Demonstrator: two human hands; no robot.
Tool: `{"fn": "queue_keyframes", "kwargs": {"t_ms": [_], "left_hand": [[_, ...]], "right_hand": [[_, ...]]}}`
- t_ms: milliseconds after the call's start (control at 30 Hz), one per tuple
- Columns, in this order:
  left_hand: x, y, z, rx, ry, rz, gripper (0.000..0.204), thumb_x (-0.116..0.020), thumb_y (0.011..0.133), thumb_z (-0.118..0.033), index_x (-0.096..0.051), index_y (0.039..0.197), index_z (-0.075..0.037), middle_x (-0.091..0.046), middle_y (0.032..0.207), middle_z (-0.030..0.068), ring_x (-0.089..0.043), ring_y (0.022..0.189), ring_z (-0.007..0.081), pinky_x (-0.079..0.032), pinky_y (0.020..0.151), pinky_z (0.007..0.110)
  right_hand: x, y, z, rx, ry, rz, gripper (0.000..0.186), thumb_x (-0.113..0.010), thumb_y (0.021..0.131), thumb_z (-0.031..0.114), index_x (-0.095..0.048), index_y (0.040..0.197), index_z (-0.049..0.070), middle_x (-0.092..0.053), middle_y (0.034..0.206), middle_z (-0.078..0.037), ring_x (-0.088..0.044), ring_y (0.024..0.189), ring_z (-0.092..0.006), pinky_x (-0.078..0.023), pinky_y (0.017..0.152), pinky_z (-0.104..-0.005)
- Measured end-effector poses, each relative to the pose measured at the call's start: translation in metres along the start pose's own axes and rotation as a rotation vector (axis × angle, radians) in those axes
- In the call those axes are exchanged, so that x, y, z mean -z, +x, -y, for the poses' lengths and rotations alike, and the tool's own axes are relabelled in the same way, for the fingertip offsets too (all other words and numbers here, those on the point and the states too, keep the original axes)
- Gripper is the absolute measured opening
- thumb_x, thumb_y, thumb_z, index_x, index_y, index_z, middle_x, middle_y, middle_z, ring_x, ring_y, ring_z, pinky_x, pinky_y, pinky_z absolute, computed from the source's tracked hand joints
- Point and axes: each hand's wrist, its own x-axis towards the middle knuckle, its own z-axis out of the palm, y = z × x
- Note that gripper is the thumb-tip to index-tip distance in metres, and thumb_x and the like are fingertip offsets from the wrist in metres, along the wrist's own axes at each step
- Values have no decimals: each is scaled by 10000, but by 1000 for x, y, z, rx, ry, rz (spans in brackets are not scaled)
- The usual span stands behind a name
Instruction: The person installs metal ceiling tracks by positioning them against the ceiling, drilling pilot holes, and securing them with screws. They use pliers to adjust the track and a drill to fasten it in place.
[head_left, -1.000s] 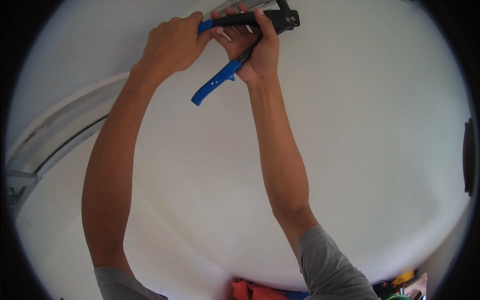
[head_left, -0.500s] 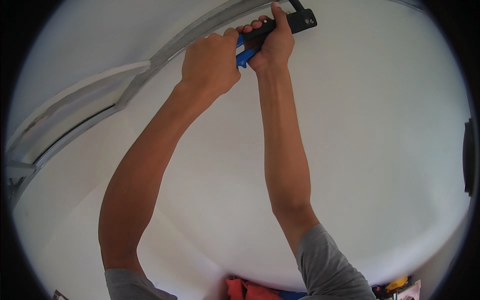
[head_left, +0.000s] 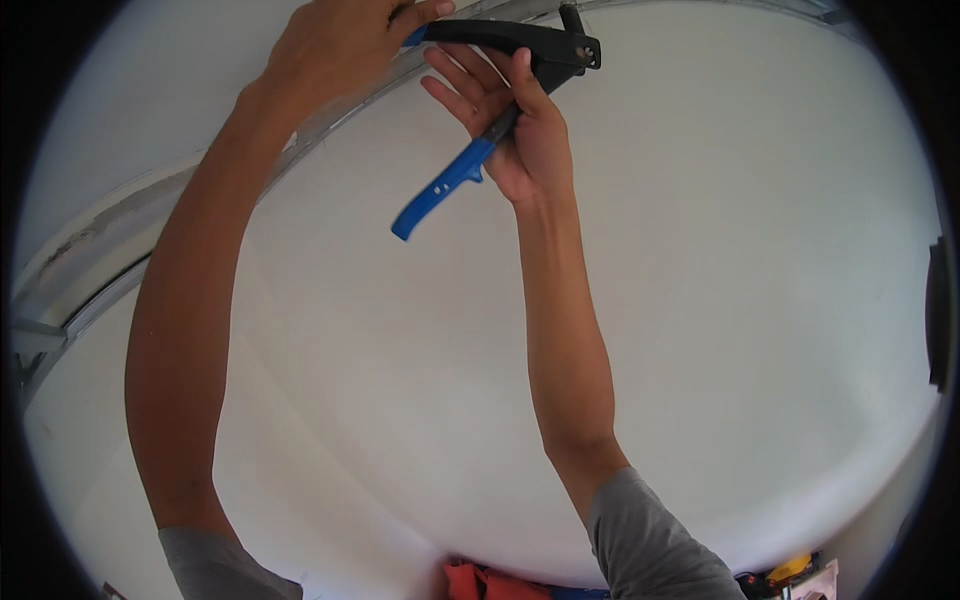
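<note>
A hand riveter [head_left: 548,47] with a black body and blue-sleeved handles is held high at the top of the view. Its two handles are spread wide apart. My left hand [head_left: 335,50] is closed round the end of the upper handle. The lower handle hangs down to the left across the palm of my right hand [head_left: 537,135]. My right thumb presses along the tool's body, while the other fingers are loosely spread behind it. The riveter's nose end points up by the metal frame [head_left: 350,120]; the contact point is out of view.
A white panel [head_left: 720,300] fills most of the view behind my arms. The metal frame curves along the upper left. Red cloth [head_left: 490,582] lies at the bottom, and a yellow object [head_left: 790,568] sits lower right. A dark object [head_left: 938,315] stands at the right rim.
My left hand has moved up and left, and the riveter's handles have swung from nearly together to wide apart. My right hand is slightly lower, with its fingers more spread.
</note>
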Motion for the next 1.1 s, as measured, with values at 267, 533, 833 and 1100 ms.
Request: {"fn": "queue_keyframes", "kwargs": {"t_ms": [267,533,833,1100], "left_hand": [[-53,-56,-64,-66,105,13,398,-611,1012,-430,-719,906,-63,-696,689,119,-691,637,323,-554,642,431],[-51,-34,-70,-17,85,33,426,-593,1013,-456,-746,931,-67,-712,704,120,-723,674,310,-576,678,433],[-58,-35,-106,120,-84,172,529,-630,965,-552,-688,1096,-43,-671,721,117,-705,737,294,-549,716,438],[-46,-62,-153,-64,373,-66,766,-864,719,-393,-535,1277,15,-671,1088,230,-696,1013,302,-562,799,414]], "right_hand": [[24,-58,33,-16,8,-212,553,-452,1088,405,-475,1354,-79,-575,1278,-261,-551,1298,-398,-488,1129,-556],[32,-46,52,-1,46,-123,562,-487,1076,419,-489,1351,-71,-585,1287,-266,-550,1298,-401,-497,1091,-592],[34,-32,58,114,134,-198,576,-605,1007,486,-540,1259,-28,-680,1119,-193,-590,1246,-391,-482,1033,-537],[19,-25,74,207,188,-351,410,-659,951,394,-572,1003,-4,-628,839,-119,-639,835,-297,-547,921,-498]]}}
